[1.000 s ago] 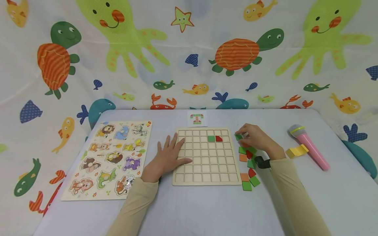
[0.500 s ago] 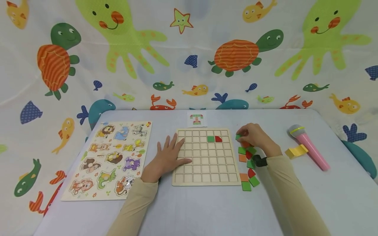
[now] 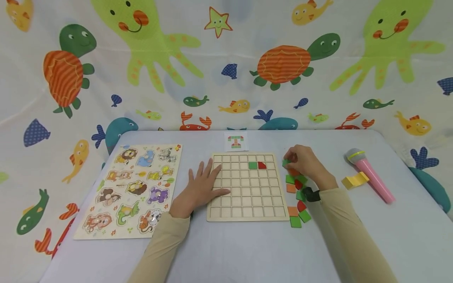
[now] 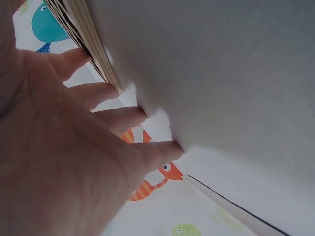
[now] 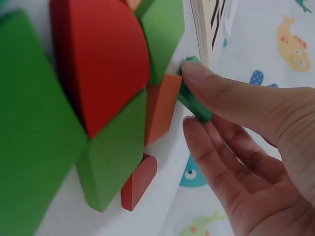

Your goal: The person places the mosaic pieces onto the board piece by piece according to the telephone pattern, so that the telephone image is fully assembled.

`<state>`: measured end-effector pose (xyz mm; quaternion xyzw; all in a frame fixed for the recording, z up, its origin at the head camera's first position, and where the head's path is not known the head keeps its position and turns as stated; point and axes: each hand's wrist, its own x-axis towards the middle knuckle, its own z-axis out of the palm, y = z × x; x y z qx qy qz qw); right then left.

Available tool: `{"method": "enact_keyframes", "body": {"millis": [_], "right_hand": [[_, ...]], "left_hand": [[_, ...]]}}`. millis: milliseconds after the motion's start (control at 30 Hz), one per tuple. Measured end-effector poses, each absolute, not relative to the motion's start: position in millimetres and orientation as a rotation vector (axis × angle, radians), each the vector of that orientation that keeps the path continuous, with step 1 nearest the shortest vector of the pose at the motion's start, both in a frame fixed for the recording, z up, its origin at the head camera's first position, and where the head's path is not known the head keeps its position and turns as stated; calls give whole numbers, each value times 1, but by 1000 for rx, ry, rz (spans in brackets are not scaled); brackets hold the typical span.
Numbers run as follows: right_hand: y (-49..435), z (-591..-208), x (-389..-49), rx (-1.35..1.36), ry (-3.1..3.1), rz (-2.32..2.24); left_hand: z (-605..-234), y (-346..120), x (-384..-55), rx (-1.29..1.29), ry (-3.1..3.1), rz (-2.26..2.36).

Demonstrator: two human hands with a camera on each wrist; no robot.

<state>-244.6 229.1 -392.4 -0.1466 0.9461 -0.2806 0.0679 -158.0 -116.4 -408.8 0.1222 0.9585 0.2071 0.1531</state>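
My right hand pinches a green square tile between thumb and fingers, just off the right edge of the wooden grid board. Below that hand lie loose tiles, among them an orange square, a red quarter-round and a green square. On the board, a green square and a red quarter-round sit side by side in the second row. My left hand rests with fingers spread over the board's left edge; thumb and fingertips touch it.
Behind the board stands a small pattern card with a T-like figure. An animal puzzle board lies at left. To the right are a pink toy microphone and a yellow block. A printed cloth hangs along the back.
The green square in my right hand has been lifted slightly and tilted from its place beside the board. My left hand stays where it was.
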Motion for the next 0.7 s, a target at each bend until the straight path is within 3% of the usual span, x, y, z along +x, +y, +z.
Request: {"method": "enact_keyframes", "body": {"millis": [700], "right_hand": [[216,-392,-233,-730,2940,-1007]], "left_hand": [[-406,-115,-158,349,2740,595]]}}
